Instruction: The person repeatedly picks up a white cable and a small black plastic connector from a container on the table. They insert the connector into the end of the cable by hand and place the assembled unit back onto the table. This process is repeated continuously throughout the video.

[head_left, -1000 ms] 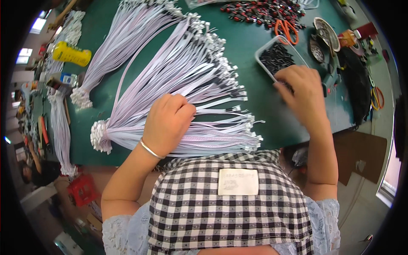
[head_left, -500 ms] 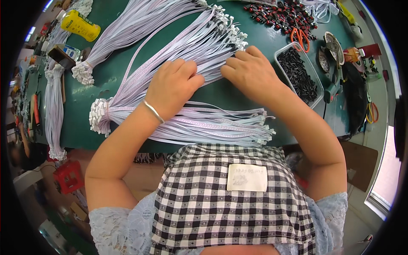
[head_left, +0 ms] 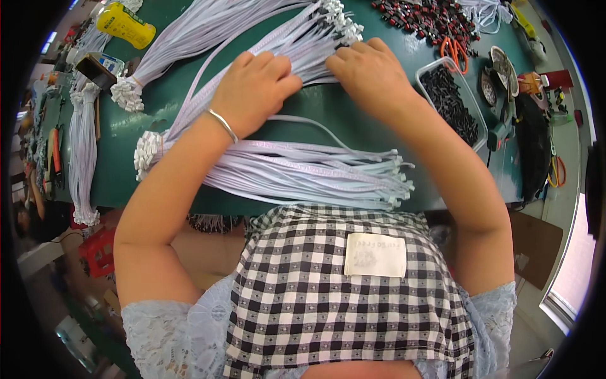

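Note:
A fan of white flat cables (head_left: 291, 45) with small white connectors spreads across the green table. My left hand (head_left: 255, 88) lies over it with curled fingers, closed on cables near their middle. Close to the connector ends, my right hand (head_left: 372, 79) is also closed, its fingertips at a white cable running between the two hands; the exact grip is hidden. Nearer to me lies a second spread of the same cables (head_left: 303, 174). Both groups meet at a tied cluster of white connectors (head_left: 148, 151) on the left.
To the right stands a clear plastic box (head_left: 485, 136) of small black tubes, with orange-handled scissors (head_left: 454, 54) behind it. Red and black parts (head_left: 423, 24) are heaped at the back. A yellow bottle (head_left: 126, 26) and another cable bundle (head_left: 129, 91) lie far left.
Both hands have moved slightly away from me along the cables, fingers still curled. One cable now arcs apart above the nearer group. The whole view has shifted a little.

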A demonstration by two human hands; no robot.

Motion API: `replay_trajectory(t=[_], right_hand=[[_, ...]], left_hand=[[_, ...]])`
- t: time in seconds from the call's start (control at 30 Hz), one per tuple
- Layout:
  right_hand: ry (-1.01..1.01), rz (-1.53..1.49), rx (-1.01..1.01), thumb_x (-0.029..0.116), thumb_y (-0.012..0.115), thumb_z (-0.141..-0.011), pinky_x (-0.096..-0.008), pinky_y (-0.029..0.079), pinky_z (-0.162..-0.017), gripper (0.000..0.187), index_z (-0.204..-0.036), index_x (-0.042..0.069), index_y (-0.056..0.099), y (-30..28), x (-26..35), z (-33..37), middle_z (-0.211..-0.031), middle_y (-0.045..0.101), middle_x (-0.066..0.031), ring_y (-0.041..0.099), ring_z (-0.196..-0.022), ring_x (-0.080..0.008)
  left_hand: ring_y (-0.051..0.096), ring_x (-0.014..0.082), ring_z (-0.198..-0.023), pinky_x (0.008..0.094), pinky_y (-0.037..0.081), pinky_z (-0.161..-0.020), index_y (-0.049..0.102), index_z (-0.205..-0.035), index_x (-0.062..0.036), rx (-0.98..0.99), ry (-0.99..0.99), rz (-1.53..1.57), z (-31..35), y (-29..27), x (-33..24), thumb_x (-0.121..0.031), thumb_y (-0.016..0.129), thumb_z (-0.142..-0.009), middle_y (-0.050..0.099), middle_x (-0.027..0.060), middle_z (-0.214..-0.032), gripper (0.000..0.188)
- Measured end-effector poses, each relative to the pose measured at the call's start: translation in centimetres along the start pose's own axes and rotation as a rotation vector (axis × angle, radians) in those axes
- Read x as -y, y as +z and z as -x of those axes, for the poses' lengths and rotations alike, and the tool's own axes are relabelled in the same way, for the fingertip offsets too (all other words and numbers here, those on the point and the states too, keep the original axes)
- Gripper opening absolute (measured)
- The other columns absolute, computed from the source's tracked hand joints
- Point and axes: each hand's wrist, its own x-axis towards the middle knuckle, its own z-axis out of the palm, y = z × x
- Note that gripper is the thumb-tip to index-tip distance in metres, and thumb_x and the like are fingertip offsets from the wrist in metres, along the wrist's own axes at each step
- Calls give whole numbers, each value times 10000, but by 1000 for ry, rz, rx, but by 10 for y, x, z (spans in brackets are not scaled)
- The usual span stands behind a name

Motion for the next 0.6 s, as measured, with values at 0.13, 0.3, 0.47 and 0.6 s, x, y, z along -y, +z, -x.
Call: replay_trajectory(t=[0.13, 0.3, 0.47, 0.6], right_hand=[[67, -217, 123, 187, 622, -811, -376, 418, -772, 111, -884, 103, 616, -36, 24, 33, -868, 611, -41, 590, -863, -242], [204, -402, 155, 173, 652, -797, -380, 414, -786, 173, -949, 93, 629, -69, 54, 93, -916, 610, -34, 566, -919, -232], [383, -486, 1, 126, 669, -775, -366, 411, -801, 194, -960, 86, 627, -77, 58, 122, -985, 612, -52, 557, -923, -245], [388, -543, -40, 111, 679, -760, -368, 409, -817, 206, -956, 80, 625, -78, 67, 136, -993, 614, -65, 553, -930, -261]], left_hand=[[529, 196, -830, 339, 395, -728, 590, -848, -151, -44, -12, -28, 4, 6, -4, -70, 632, -690, 518, -6, -854, 182], [538, 214, -840, 348, 409, -738, 607, -872, -132, -45, -16, 56, 4, -2, -24, -66, 664, -685, 541, 6, -874, 207], [554, 237, -881, 369, 424, -760, 615, -895, -110, 34, 53, 375, -12, -5, -64, -74, 714, -666, 566, 29, -906, 252], [573, 257, -842, 378, 464, -726, 623, -900, -96, 162, 144, 434, -30, 10, -76, -65, 680, -700, 581, 54, -866, 211]])
